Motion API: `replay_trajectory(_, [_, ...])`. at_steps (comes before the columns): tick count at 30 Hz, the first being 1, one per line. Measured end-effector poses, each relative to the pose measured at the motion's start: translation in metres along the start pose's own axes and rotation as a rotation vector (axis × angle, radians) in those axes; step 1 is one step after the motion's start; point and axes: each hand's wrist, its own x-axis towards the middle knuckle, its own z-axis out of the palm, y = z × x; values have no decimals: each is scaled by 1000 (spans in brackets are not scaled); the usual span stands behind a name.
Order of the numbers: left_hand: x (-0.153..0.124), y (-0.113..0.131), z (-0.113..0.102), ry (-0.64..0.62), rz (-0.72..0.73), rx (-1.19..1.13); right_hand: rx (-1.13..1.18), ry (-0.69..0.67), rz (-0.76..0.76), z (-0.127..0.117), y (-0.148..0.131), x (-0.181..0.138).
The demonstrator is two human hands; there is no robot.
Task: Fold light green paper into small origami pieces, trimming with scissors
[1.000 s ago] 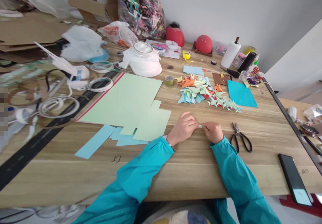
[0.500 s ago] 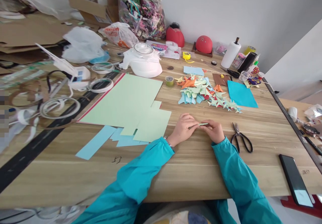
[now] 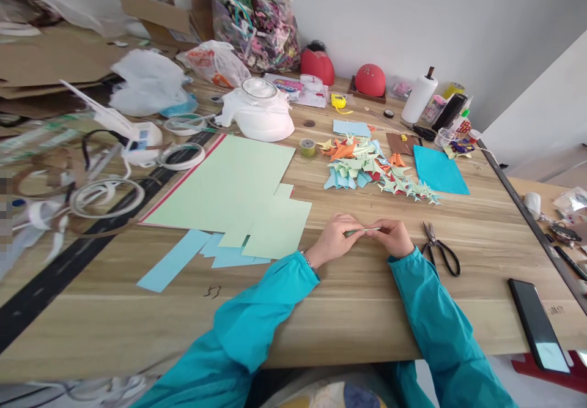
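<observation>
Both hands have slid slightly apart, and the folded paper [image 3: 362,231] now shows as a longer sliver. Left hand [image 3: 334,241] and right hand [image 3: 395,237] each pinch an end, seemingly flattening its crease. Scissors [image 3: 440,252] lie at 3 o'clock and a paper pile [image 3: 371,169] at 12.

The folded paper [image 3: 364,230] looks too small to identify.

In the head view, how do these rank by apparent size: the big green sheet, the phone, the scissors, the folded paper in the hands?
1. green sheet
2. phone; nearer the camera than the scissors, so unsure
3. scissors
4. folded paper, between left hand and right hand
</observation>
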Motion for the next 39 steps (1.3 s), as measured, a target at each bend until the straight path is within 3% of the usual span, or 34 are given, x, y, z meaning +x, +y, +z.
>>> replay_trajectory(4, [3,-8,-7,-20,119,120,-257,13,-88,-4,-1,-1])
replay_trajectory(8, [4,-13,-13,23,158,194,-292,-2,-103,-2,-2,-2])
replay_trajectory(13, [4,-12,-15,-29,201,288,-447,90,-144,0,1,-3])
replay_trajectory(20, [1,-11,-14,-145,259,403,-627,-67,-371,1,5,-2])
replay_trajectory(29, [1,-9,-11,-160,257,423,-984,-53,-517,5,8,-4])
replay_trajectory(34, [0,-7,-11,-147,279,434,-1020,-33,-568,7,4,-5])
replay_trajectory(39, [-1,-5,-12,-162,279,464,-985,-37,-525,10,4,-6])
